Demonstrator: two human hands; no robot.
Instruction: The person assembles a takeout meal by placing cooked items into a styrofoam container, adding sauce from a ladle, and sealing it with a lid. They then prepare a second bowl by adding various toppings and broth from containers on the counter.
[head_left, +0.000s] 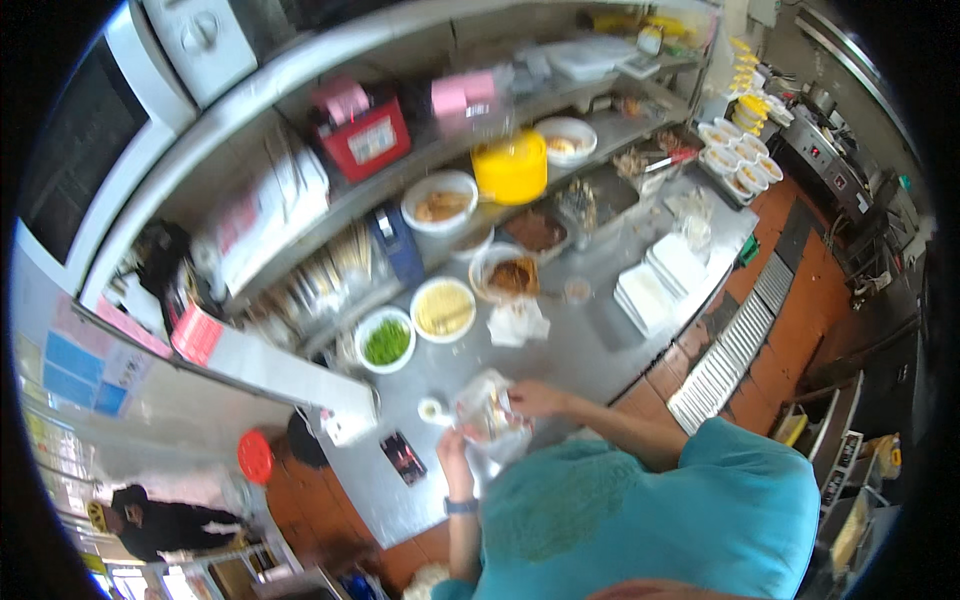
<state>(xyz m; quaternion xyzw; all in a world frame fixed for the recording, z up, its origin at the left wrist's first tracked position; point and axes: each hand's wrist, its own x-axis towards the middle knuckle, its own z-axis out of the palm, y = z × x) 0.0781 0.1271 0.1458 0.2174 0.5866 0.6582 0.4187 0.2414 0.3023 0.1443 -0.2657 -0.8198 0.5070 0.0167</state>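
A clear plastic bag (488, 425) with something white and reddish inside is at the near edge of the steel counter, in front of my teal shirt. On its left side my left hand (455, 442) pinches the bag, a dark band round the wrist. My right hand (535, 399) grips the bag's upper right part with bent fingers. What exactly lies in the bag is blurred. Close to the left hand stands a small white cup (432, 410) with pale greenish contents. A dark phone (403, 459) lies on the counter further left.
Behind the bag are bowls of chopped greens (387, 342), pale yellow mince (443, 310) and brown sauce (511, 276). A crumpled white plastic bag (518, 323) lies before them. White lidded containers (655, 288) are stacked at right. Shelves (400, 165) overhang the back. Another person (165, 520) is far left.
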